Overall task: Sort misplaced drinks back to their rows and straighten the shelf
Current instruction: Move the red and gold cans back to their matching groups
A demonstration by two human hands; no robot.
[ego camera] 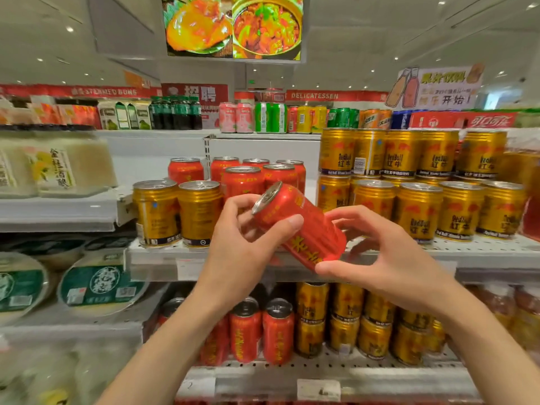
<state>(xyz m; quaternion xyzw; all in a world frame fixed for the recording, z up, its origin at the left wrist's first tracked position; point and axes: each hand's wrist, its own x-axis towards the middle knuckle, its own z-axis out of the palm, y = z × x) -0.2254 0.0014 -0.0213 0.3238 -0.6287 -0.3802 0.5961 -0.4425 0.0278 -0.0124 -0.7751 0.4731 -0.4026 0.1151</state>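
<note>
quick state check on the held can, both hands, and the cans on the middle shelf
red can: tilted, top toward upper left, held in the air before the shelf
left hand: grips the can's upper end
right hand: grips its lower end
two gold cans: upright, left of the red row
red row: upright
gold stack: two tiers

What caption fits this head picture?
Both hands, left and right, hold a tilted red can before the shelf.

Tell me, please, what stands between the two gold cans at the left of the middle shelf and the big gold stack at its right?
In the head view, upright red cans fill that stretch between the two gold cans and the gold stack; both hands hold a tilted red can before them.
</note>
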